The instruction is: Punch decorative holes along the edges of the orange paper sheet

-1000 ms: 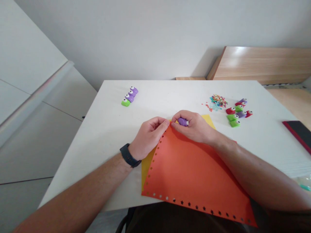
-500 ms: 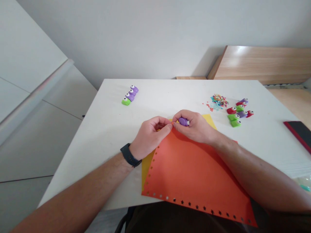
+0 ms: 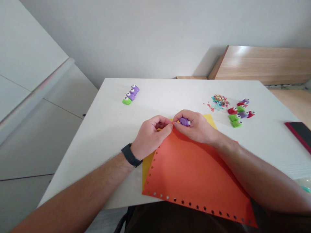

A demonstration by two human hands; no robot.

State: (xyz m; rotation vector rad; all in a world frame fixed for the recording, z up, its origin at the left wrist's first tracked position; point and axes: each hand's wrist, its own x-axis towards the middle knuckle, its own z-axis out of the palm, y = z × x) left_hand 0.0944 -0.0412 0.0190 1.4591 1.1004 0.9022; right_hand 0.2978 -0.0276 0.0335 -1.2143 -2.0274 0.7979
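An orange sheet (image 3: 199, 171) with star-shaped holes along its left and front edges lies at an angle over a yellow sheet (image 3: 147, 163). My left hand (image 3: 155, 134) pinches the orange sheet's far corner between thumb and fingers. Touching it at that corner, my right hand (image 3: 194, 127) has its thumb and index finger pressed together, with a purple punch (image 3: 185, 122) tucked inside the palm. The fingertips of both hands meet, and what lies exactly between them is mostly hidden.
On the white table (image 3: 97, 136), purple and green punches (image 3: 131, 94) stand at the back left. Colourful paper bits (image 3: 220, 101) lie at the back right beside several red, green and purple punches (image 3: 239, 113). A dark red-edged object (image 3: 300, 132) sits far right.
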